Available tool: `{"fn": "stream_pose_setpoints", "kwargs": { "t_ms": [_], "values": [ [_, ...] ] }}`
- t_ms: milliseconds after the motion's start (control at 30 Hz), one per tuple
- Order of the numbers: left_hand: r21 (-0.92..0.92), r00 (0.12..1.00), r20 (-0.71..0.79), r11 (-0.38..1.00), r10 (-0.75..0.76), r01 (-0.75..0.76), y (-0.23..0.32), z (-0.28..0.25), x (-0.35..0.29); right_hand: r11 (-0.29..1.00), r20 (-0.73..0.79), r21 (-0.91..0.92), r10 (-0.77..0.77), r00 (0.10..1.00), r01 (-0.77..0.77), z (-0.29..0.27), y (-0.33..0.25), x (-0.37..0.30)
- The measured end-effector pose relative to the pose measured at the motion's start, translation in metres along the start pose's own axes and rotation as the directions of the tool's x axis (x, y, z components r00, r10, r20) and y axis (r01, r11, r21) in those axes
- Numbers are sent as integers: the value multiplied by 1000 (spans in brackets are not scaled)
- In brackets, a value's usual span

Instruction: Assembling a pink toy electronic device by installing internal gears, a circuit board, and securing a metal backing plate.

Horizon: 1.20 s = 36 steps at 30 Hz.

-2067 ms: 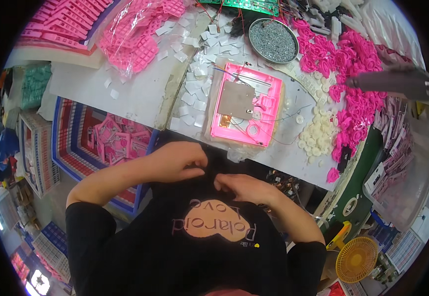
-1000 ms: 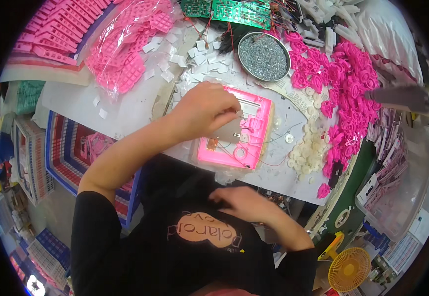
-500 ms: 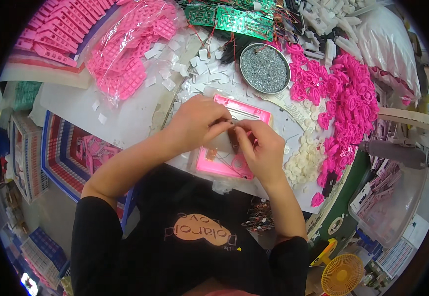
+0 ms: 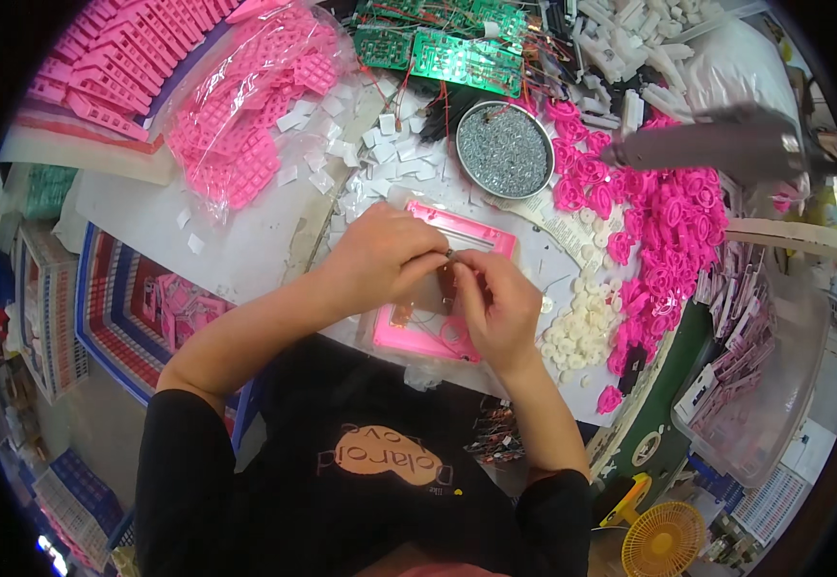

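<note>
Pink rectangular plastic frame (image 4: 443,337), glossy, flat on white worktop (image 4: 245,240), mostly covered by both hands. Left hand (image 4: 375,258) curled, fingertips pinched on small dark part (image 4: 449,256) over frame's upper edge. Right hand (image 4: 497,306) curled too, thumb and forefinger meeting same small part from the other side; fingertips of both hands touching. Part itself too small to make out shape or material. Brownish translucent sheet piece (image 4: 428,300) lying inside frame, half hidden under fingers.

Round shallow metal dish of grey glittery granules (image 4: 505,149) just beyond frame. Heap of pink ring-shaped plastic pieces (image 4: 669,221) to the right, small round cream-coloured buttons (image 4: 577,322) beside right hand. Scattered white square bits (image 4: 361,154) near left hand. Clear crinkled bag of pink gridded plastic parts (image 4: 255,115) farther left. Green circuit boards with red wires (image 4: 447,48) at top edge, partly cut off. Grey blurred tool (image 4: 707,144) upper right, outline unclear.
</note>
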State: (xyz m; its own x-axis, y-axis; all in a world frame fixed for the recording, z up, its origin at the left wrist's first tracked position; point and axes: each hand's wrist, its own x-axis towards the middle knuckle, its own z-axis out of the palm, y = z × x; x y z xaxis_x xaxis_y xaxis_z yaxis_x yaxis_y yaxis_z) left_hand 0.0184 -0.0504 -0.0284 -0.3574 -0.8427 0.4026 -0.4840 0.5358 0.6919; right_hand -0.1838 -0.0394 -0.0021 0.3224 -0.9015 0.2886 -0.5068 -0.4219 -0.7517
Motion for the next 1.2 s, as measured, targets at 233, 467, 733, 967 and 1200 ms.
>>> {"fn": "stream_pose_setpoints", "kwargs": {
  "t_ms": [233,467,733,967,1200],
  "values": [
    [111,986,77,981,149,-157,-1,-5,0,958,229,131,221,948,-255,-16,-8,-4],
    [120,984,106,980,147,-159,6,-12,-6,993,40,41,109,993,-111,-26,33,87],
    [-21,999,28,999,-39,40,-2,-12,-4,604,-440,-646,205,874,-467,-61,186,243],
    [10,999,-37,1000,7,-7,-6,-4,-7,845,-445,-534,-284,849,3,-111,148,206],
    [108,998,-60,994,19,-12,-11,-12,-15,849,410,-478,-12,912,226,-79,-36,60]
  ]
}}
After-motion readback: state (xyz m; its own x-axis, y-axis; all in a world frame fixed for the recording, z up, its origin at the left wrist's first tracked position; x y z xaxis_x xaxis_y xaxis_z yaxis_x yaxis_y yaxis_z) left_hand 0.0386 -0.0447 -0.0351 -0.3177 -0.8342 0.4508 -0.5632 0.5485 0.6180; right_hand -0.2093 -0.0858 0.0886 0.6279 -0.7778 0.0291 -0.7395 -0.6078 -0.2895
